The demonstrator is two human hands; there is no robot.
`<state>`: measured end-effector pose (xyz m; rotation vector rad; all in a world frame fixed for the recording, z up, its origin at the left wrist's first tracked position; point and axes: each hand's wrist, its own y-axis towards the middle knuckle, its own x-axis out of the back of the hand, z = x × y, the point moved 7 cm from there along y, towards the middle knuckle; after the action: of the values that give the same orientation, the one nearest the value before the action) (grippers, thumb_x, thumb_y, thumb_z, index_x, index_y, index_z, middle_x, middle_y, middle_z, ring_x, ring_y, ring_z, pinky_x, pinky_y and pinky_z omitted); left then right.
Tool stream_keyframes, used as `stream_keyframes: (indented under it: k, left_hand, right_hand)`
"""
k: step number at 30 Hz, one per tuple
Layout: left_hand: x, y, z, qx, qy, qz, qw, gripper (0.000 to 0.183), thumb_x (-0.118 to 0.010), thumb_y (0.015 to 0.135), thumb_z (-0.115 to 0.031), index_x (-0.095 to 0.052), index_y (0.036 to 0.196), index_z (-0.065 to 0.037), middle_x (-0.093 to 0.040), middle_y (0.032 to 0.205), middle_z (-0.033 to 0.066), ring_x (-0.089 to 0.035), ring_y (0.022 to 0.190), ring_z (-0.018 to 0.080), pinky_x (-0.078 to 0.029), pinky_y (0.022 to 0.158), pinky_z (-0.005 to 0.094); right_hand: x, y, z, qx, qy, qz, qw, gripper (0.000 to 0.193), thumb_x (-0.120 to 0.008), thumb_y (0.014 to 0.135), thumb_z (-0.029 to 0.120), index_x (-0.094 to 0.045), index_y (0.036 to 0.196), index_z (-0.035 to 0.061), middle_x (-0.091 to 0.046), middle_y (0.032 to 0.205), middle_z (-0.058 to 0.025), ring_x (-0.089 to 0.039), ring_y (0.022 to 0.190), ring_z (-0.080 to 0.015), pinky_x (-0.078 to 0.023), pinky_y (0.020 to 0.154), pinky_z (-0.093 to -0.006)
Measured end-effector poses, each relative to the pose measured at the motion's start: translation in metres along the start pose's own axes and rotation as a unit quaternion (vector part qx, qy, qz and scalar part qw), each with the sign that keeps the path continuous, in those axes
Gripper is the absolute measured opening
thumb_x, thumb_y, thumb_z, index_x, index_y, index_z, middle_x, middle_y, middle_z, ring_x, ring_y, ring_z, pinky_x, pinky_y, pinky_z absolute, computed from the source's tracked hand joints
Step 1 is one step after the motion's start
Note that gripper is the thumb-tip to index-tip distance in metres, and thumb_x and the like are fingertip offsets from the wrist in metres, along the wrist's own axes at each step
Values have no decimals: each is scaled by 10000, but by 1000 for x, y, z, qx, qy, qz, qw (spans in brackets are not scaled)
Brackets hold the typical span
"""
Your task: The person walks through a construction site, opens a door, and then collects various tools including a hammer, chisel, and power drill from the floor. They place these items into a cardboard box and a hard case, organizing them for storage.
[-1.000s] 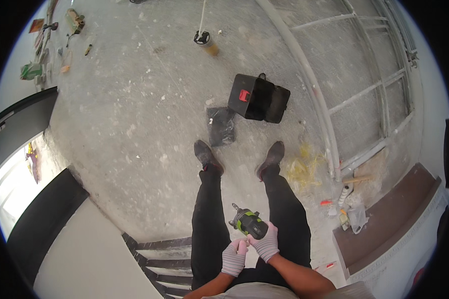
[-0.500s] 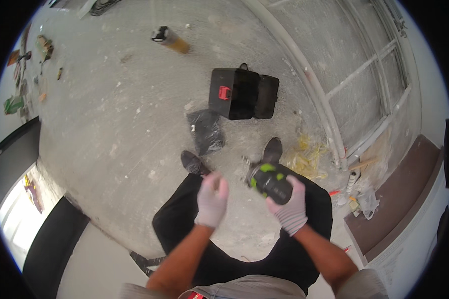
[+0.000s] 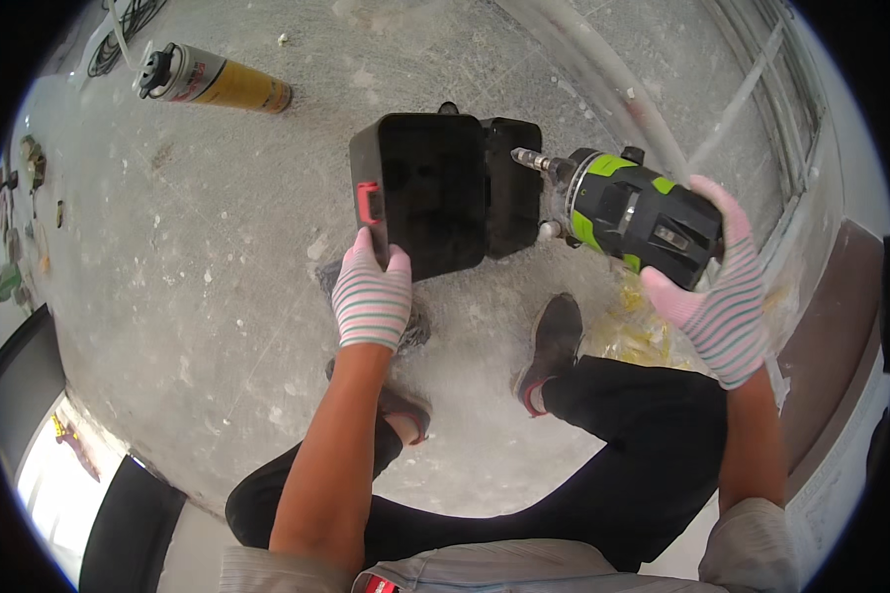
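My right hand, in a striped work glove, grips a green and black cordless drill with its bit pointing left toward a black tool case. The case lies on the dusty concrete floor with a red latch on its left edge. My left hand, also gloved, touches the case's front left corner just under that latch. My legs in black trousers and dark shoes are bent below the case.
A yellow spray can with a black nozzle lies on the floor at the upper left. A white metal frame runs along the right. Small items lie scattered at the far left edge. A dark plank lies at right.
I have bent down close to the floor. My left hand has reached out to the black case, and my right hand has carried the drill up and to the right beside it.
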<state>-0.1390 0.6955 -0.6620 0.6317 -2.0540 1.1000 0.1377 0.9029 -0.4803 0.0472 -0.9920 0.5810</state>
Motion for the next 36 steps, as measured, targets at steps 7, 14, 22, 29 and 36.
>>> stream_keyframes:
  k: [7,14,22,29,36]
  left_hand:
    - [-16,11,18,-33,-149,21,988,465,-538,980,-214,-558,1391,1,-695,1189,236,-678,1104,353,-508,980,392]
    - [-44,18,14,-52,-227,8,973,412,-559,962,-231,-631,1313,-28,-716,1145,212,-696,1068,333,-513,962,377]
    - [-50,26,19,-94,-218,-42,970,474,-611,921,-309,-643,1267,14,-693,1080,200,-676,977,331,-518,916,395]
    - [-52,26,17,-86,-210,-38,973,533,-615,913,-357,-622,1280,28,-665,1104,202,-659,952,334,-513,901,410]
    - [-49,26,23,-81,-212,6,974,559,-683,908,-342,-607,1304,45,-641,1201,213,-652,1078,286,-493,979,362]
  right_hand:
    - [1,18,19,27,91,-1,995,872,-803,696,264,-449,1470,75,-593,1268,-118,-611,1184,-232,-501,1039,-374]
    - [-13,26,51,59,116,3,992,860,-793,681,282,-478,1448,57,-634,1222,-126,-622,1172,-238,-496,1033,-378]
    - [-33,39,61,-1,155,41,987,744,-778,709,248,-533,1382,46,-641,1227,-99,-600,1185,-203,-452,1062,-348]
    - [-49,41,62,-36,202,64,977,711,-808,737,280,-554,1353,34,-638,1203,-80,-588,1153,-185,-453,1038,-338]
    - [-66,51,70,7,158,67,985,741,-822,754,341,-547,1354,5,-640,1196,-123,-599,1133,-206,-489,998,-344]
